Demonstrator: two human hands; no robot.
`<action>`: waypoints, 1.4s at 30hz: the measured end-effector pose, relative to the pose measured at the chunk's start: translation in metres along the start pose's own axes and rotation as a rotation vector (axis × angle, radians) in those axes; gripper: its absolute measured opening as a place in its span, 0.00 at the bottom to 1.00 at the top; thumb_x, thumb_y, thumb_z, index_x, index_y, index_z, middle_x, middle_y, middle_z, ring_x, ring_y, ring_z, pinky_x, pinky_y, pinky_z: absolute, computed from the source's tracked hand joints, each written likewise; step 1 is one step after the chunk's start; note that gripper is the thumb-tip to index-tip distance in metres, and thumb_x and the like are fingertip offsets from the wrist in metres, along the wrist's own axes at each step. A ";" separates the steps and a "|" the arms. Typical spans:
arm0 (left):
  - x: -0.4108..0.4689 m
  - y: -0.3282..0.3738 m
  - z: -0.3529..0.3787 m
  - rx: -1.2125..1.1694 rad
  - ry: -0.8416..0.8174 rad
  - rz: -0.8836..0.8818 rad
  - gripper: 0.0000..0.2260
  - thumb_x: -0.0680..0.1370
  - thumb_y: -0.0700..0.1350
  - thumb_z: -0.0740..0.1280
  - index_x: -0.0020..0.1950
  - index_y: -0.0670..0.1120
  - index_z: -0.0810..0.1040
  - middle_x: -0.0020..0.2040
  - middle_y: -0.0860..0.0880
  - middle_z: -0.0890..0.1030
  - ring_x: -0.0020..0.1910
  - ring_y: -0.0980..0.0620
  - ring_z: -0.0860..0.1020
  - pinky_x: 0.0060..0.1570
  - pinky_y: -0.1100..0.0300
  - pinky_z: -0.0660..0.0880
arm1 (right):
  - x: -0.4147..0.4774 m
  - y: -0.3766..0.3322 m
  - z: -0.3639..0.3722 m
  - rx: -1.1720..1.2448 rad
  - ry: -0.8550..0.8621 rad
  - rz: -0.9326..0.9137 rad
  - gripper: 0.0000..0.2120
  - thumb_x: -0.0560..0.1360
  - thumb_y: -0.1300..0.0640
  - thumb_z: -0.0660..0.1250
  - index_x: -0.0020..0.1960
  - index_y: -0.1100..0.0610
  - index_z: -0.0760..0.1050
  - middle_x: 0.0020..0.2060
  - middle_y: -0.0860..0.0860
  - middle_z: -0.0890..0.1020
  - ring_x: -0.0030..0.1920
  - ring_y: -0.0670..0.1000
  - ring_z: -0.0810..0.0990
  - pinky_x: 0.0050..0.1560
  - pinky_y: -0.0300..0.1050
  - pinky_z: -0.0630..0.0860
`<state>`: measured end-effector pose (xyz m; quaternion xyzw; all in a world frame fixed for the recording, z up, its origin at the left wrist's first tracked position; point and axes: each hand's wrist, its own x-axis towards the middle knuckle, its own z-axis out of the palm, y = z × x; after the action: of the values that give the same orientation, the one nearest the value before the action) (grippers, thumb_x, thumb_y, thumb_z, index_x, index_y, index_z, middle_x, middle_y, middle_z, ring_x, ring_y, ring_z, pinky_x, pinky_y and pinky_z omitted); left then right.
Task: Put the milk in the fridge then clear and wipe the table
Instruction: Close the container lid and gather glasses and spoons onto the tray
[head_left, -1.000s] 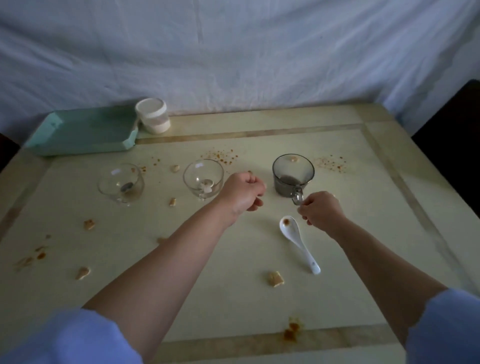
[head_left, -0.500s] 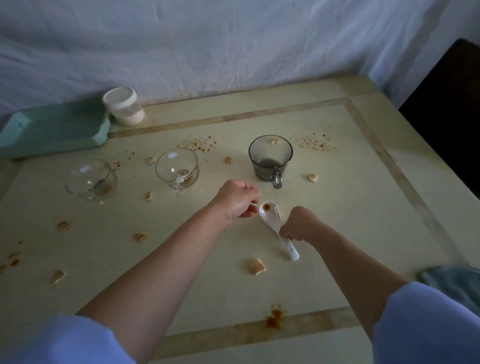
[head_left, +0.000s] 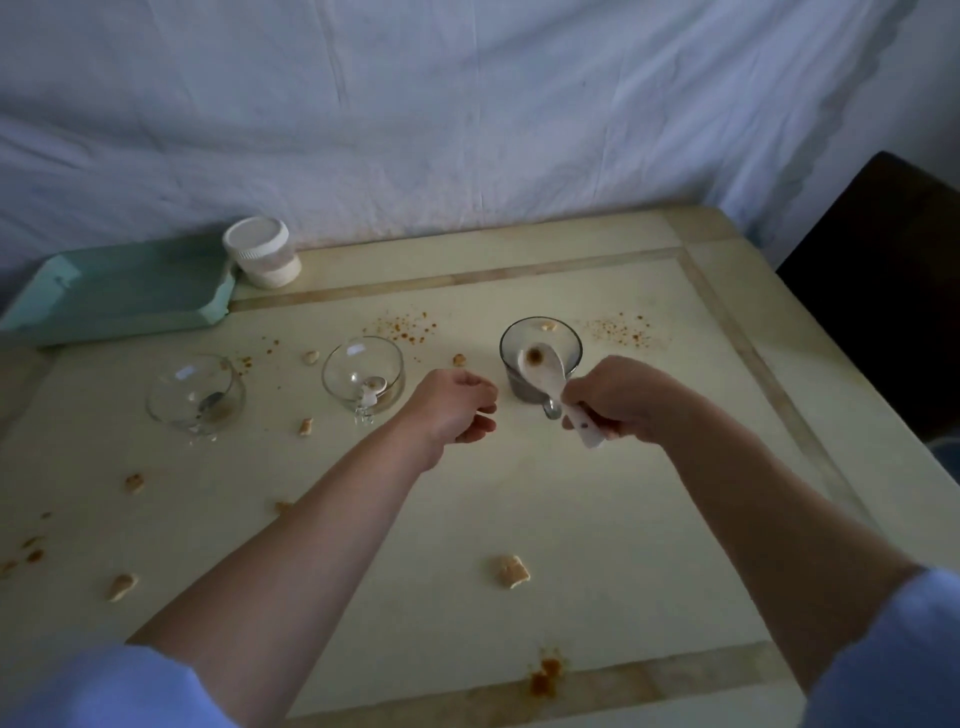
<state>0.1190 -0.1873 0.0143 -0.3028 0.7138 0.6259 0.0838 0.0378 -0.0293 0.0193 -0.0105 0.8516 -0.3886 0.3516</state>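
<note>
Clearing looks barely begun: the right hand (head_left: 618, 402) grips the spoon (head_left: 537, 364) over the dark cup (head_left: 570, 345), the left hand (head_left: 454, 405) hangs loosely curled, seemingly empty, no milk shows, and glass cups (head_left: 362, 371), crumbs (head_left: 511, 571) and stains (head_left: 544, 675) litter the table (head_left: 597, 519).

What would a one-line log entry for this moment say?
phase: clearing | right hand: grips white spoon, bowl over dark mug | left hand: loosely curled, nothing seen inside | table: crumbs, stains
</note>
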 end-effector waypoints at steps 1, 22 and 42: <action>0.000 0.003 -0.002 -0.005 -0.005 0.003 0.03 0.77 0.39 0.64 0.44 0.44 0.76 0.38 0.47 0.77 0.31 0.51 0.77 0.30 0.64 0.73 | 0.005 -0.009 -0.005 0.028 0.056 0.002 0.07 0.73 0.65 0.60 0.42 0.67 0.76 0.28 0.55 0.81 0.30 0.53 0.75 0.28 0.39 0.66; 0.018 -0.015 -0.023 0.059 -0.079 -0.030 0.03 0.77 0.39 0.63 0.45 0.44 0.75 0.39 0.47 0.77 0.32 0.53 0.77 0.33 0.63 0.74 | 0.081 -0.010 0.016 -0.008 0.381 0.127 0.11 0.73 0.65 0.60 0.32 0.64 0.71 0.26 0.57 0.77 0.24 0.52 0.75 0.25 0.38 0.69; -0.061 -0.073 -0.131 -0.186 0.317 -0.107 0.02 0.77 0.39 0.63 0.46 0.41 0.75 0.37 0.45 0.77 0.31 0.50 0.76 0.31 0.62 0.72 | -0.006 -0.069 0.125 -0.147 -0.064 -0.106 0.08 0.74 0.65 0.65 0.54 0.64 0.73 0.32 0.56 0.76 0.26 0.48 0.71 0.17 0.31 0.64</action>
<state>0.2415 -0.2933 0.0095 -0.4415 0.6402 0.6282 -0.0249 0.1005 -0.1575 0.0130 -0.0936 0.8645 -0.3424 0.3559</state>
